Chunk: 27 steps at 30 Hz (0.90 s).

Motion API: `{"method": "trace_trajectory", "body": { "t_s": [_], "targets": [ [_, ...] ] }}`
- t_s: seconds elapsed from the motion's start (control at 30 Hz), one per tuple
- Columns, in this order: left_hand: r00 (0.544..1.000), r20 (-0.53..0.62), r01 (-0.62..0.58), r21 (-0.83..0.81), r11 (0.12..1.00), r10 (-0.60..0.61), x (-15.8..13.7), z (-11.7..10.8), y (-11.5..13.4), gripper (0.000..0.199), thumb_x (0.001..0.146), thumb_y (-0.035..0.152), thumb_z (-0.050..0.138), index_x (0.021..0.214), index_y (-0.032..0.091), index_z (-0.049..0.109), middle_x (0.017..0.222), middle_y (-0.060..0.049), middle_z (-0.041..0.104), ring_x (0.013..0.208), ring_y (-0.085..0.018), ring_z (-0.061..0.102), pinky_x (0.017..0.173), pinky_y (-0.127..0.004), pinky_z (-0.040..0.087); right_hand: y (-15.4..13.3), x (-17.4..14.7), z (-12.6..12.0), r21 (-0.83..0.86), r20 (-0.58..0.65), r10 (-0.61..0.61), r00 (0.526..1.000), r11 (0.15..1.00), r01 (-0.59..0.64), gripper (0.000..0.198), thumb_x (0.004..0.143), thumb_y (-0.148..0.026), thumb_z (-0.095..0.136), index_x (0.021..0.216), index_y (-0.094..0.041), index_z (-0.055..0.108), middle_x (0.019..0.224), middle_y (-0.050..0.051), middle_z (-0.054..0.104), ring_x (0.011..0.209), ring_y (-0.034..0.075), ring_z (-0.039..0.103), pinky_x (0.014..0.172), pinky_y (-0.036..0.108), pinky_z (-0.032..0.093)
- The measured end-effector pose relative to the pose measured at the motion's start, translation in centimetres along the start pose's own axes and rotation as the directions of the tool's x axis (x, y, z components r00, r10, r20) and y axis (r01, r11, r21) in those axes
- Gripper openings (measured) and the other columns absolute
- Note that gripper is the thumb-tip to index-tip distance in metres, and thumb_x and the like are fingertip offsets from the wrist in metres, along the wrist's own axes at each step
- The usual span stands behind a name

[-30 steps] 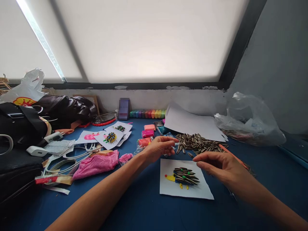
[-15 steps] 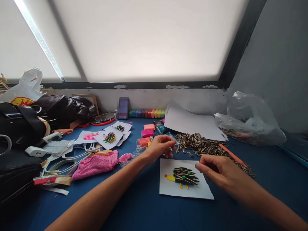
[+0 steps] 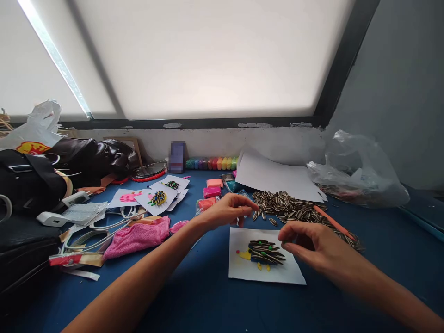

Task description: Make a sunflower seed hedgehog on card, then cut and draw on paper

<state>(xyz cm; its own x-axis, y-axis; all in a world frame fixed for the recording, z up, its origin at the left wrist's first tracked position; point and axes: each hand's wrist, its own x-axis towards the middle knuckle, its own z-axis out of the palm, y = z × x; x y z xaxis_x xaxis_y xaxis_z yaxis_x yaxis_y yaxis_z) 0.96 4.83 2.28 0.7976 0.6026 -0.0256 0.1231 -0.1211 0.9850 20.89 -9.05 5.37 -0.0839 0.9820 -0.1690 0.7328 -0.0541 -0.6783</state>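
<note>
A white paper sheet (image 3: 239,270) lies on the blue table, bearing a hedgehog picture (image 3: 265,253). Sunflower seeds form its spines, with green dots among them; its snout and feet are yellow clay and its nose is red. Beyond the sheet's far edge hovers my left hand (image 3: 227,212), fingers loosely bent and apart, nothing visible in them. At the sheet's right edge, my right hand (image 3: 310,243) pinches thumb and forefinger together. A tiny dark greenish bit seems to show at the fingertips, too small to name. Near both hands spreads a sunflower seed pile (image 3: 286,206).
An orange stick (image 3: 335,223) rests on the seeds. White papers (image 3: 277,178) and a plastic bag (image 3: 360,178) lie behind. Clay packets (image 3: 212,192) sit beyond my left hand. Leftward are finished pictures (image 3: 157,198), a pink cloth (image 3: 138,238), cables (image 3: 100,231) and black bags (image 3: 27,180).
My left hand has shifted slightly left, its fingers less pinched and more spread. My right hand stays pinched beside the sheet. The whole view has moved a little.
</note>
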Motion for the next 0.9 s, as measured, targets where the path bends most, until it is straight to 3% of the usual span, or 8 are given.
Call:
{"method": "trace_trajectory", "body": {
  "t_s": [0.1, 0.2, 0.33, 0.43, 0.6, 0.73, 0.9],
  "targets": [
    [1.0, -0.01, 0.0, -0.004, 1.0, 0.0, 0.0, 0.0, 0.0, 0.031, 0.081, 0.035, 0.065, 0.104, 0.013, 0.067, 0.084, -0.005, 0.067, 0.053, -0.006, 0.055, 0.045, -0.018, 0.034, -0.2, -0.1, -0.1, -0.01, 0.019, 0.01, 1.0, 1.0, -0.01, 0.018, 0.084, -0.036, 0.053, 0.078, -0.023, 0.064, 0.068, -0.001, 0.055, 0.061, 0.014, 0.048, 0.054, 0.024, 0.035],
    [0.987, -0.156, -0.037, -0.019, 0.999, 0.033, 0.4, 0.4, -0.8, 0.027, 0.082, 0.034, 0.063, 0.095, 0.011, 0.066, 0.078, -0.005, 0.067, 0.048, -0.006, 0.051, 0.046, -0.019, 0.037, -0.5, -0.1, -0.2, -0.084, 0.025, 0.021, 0.999, 0.996, -0.019, 0.027, 0.085, -0.04, 0.052, 0.07, -0.021, 0.063, 0.064, 0.0, 0.056, 0.057, 0.013, 0.047, 0.05, 0.024, 0.032],
    [0.936, -0.324, -0.086, 0.158, 0.984, 0.135, 1.0, 1.1, -2.4, 0.022, 0.083, 0.031, 0.059, 0.075, 0.011, 0.062, 0.061, 0.0, 0.06, 0.048, -0.006, 0.046, 0.046, -0.018, 0.036, -0.2, 0.0, -0.1, -0.149, 0.013, 0.005, 1.0, 0.989, -0.003, 0.024, 0.085, -0.038, 0.051, 0.081, -0.024, 0.069, 0.07, 0.002, 0.062, 0.061, 0.015, 0.051, 0.053, 0.025, 0.035],
    [0.92, -0.333, -0.092, 0.332, 0.939, 0.208, 1.1, 1.4, -3.3, 0.02, 0.083, 0.03, 0.058, 0.076, 0.013, 0.064, 0.061, 0.001, 0.059, 0.053, -0.008, 0.048, 0.049, -0.018, 0.035, 0.2, 0.0, -0.1, -0.178, -0.012, -0.003, 1.0, 0.984, 0.001, 0.024, 0.084, -0.034, 0.051, 0.091, -0.025, 0.072, 0.076, 0.003, 0.065, 0.065, 0.017, 0.054, 0.055, 0.027, 0.038],
    [0.905, -0.324, -0.05, 0.564, 0.824, 0.276, 0.9, 1.8, -3.5, 0.017, 0.084, 0.026, 0.058, 0.079, 0.015, 0.069, 0.063, 0.0, 0.062, 0.056, -0.01, 0.05, 0.053, -0.02, 0.035, -0.2, -0.1, -0.1, -0.211, -0.015, -0.03, 0.999, 0.977, 0.026, 0.022, 0.086, -0.035, 0.048, 0.082, -0.024, 0.066, 0.067, 0.001, 0.062, 0.059, 0.016, 0.053, 0.05, 0.026, 0.034],
    [0.9, -0.343, 0.004, 0.623, 0.782, 0.269, 0.8, 2.0, -3.4, 0.015, 0.084, 0.026, 0.059, 0.08, 0.017, 0.071, 0.06, 0.001, 0.062, 0.055, -0.01, 0.05, 0.054, -0.022, 0.032, -0.4, 0.0, 0.1, -0.202, -0.034, -0.048, 0.998, 0.978, 0.04, 0.025, 0.089, -0.036, 0.045, 0.079, -0.024, 0.064, 0.067, 0.001, 0.062, 0.06, 0.016, 0.054, 0.051, 0.027, 0.035],
    [0.897, -0.334, -0.001, 0.654, 0.757, 0.29, 0.8, 2.1, -3.6, 0.015, 0.084, 0.027, 0.059, 0.082, 0.018, 0.072, 0.065, 0.0, 0.064, 0.059, -0.011, 0.053, 0.057, -0.022, 0.034, 0.2, 0.2, 0.3, -0.153, 0.009, -0.018, 1.0, 0.988, 0.019, 0.025, 0.087, -0.037, 0.049, 0.094, -0.027, 0.07, 0.084, 0.002, 0.069, 0.071, 0.019, 0.059, 0.06, 0.028, 0.042]
  ]
}}
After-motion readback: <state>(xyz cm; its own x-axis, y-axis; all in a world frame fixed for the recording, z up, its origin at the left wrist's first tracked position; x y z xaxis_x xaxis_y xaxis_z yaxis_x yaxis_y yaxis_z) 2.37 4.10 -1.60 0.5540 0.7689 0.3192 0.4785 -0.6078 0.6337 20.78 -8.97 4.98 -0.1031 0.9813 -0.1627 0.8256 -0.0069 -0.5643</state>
